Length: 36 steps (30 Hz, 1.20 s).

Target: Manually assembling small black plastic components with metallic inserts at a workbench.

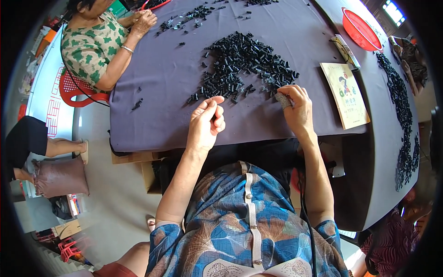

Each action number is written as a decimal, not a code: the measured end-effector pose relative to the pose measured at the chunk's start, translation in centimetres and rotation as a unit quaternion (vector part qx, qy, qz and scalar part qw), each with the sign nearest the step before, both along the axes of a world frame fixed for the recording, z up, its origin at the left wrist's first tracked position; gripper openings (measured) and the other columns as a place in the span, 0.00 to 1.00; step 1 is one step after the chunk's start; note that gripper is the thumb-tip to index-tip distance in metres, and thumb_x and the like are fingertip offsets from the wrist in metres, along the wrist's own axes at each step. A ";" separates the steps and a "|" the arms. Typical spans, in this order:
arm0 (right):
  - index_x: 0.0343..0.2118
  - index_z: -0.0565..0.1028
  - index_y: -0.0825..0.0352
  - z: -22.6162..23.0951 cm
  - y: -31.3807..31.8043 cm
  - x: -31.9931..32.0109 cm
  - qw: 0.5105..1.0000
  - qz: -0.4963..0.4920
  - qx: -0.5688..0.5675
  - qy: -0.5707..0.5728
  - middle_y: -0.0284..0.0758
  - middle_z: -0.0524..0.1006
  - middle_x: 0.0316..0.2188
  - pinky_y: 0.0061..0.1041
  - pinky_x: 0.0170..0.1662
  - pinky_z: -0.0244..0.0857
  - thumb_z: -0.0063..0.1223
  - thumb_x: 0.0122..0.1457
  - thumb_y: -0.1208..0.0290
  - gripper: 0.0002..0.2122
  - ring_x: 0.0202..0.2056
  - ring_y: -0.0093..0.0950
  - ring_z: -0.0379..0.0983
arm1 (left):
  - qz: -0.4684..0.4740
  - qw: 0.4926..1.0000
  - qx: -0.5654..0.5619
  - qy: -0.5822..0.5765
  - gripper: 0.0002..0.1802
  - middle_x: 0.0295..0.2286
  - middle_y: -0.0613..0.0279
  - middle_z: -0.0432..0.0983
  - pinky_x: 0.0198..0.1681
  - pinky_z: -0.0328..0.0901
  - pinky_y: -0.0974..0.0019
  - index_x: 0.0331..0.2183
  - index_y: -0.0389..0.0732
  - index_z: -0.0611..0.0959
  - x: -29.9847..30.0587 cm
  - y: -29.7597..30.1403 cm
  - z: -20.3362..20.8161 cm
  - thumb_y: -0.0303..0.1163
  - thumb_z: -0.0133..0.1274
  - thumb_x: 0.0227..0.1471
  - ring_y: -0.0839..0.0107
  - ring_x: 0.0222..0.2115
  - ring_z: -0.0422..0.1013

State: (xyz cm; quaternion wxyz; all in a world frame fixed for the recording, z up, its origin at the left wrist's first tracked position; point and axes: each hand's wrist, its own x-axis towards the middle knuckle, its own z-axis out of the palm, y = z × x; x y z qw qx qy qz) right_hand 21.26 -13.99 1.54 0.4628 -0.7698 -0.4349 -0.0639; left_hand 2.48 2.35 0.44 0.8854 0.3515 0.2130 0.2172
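Observation:
A heap of small black cylindrical plastic pieces [240,60] lies on the cloth-covered table in front of me. At its near edge, my left hand [206,121] is raised with thumb and fingers curled together. A dark bit, apparently one of the black pieces [213,118], shows between its curled fingers. My right hand [299,110] is at the heap's right near corner, its fingers bent and pinched together. A grey textured cover [283,100] wraps one of its fingers. Whatever that pinch holds is hidden or too small to name.
A yellow booklet [345,94] lies right of my right hand, with a rolled-up paper item [347,51] beyond it. A red basket [361,30] stands on the right-hand table, near a long strip of black pieces [400,120]. A co-worker [94,51] sits at the left on a red chair [76,92].

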 end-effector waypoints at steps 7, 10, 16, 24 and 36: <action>0.29 0.77 0.62 1.0 1.9 -0.2 0.986 0.008 -0.076 -0.146 0.32 0.74 0.33 0.33 0.42 0.61 0.51 0.41 0.84 0.12 0.37 0.37 0.66 | -0.008 1.000 -0.002 0.014 0.10 0.22 0.66 0.68 0.20 0.58 0.74 0.40 0.37 0.74 0.0 -0.4 0.1 0.31 0.40 0.62 0.80 0.17 0.62; 0.29 0.79 0.63 0.8 3.0 0.0 0.981 0.006 -0.116 -0.154 0.32 0.74 0.33 0.34 0.43 0.59 0.51 0.42 0.83 0.11 0.39 0.36 0.65 | -0.001 1.000 -0.010 0.001 0.10 0.24 0.65 0.68 0.22 0.59 0.73 0.41 0.37 0.74 -0.2 -0.3 -0.2 0.31 0.41 0.62 0.78 0.20 0.63; 0.30 0.81 0.62 0.3 4.6 0.0 0.961 -0.005 -0.207 -0.182 0.34 0.72 0.31 0.35 0.43 0.58 0.54 0.43 0.78 0.09 0.39 0.36 0.64 | 0.008 0.999 -0.044 -0.013 0.10 0.26 0.63 0.69 0.26 0.60 0.72 0.40 0.37 0.74 -0.2 -0.5 -0.5 0.31 0.41 0.62 0.76 0.22 0.64; 0.31 0.78 0.61 0.4 4.4 -0.5 0.961 0.066 -0.205 -0.176 0.30 0.74 0.31 0.33 0.44 0.57 0.51 0.46 0.80 0.10 0.39 0.35 0.64 | 0.012 0.999 -0.039 -0.020 0.09 0.24 0.64 0.70 0.25 0.62 0.72 0.39 0.37 0.74 -0.2 -0.5 -0.7 0.31 0.43 0.61 0.77 0.21 0.65; 0.38 0.76 0.62 0.5 2.7 0.1 0.990 0.047 -0.094 -0.097 0.33 0.79 0.30 0.30 0.41 0.63 0.46 0.43 0.88 0.19 0.34 0.35 0.67 | 0.014 0.999 -0.037 -0.025 0.08 0.24 0.63 0.70 0.25 0.62 0.71 0.38 0.37 0.74 -0.1 -0.6 -0.7 0.30 0.42 0.61 0.77 0.21 0.65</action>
